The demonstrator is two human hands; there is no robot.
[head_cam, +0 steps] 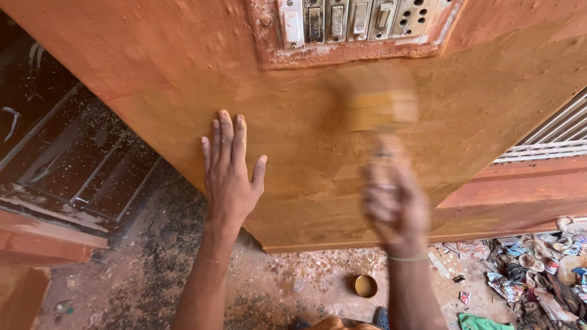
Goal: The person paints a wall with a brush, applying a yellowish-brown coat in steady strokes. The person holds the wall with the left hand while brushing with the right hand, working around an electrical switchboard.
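Paintbrush sticks up from right hand's grip.

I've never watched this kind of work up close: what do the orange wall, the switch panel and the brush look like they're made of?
The wall looks like plaster or cement under a wet, glossy orange coat; its surface is bumpy. The switch panel seems to be pale plastic, smeared with paint at the frame. The brush in the right hand is motion-blurred; a yellowish, perhaps wooden body is all I can tell. The left hand lies flat on the wall.
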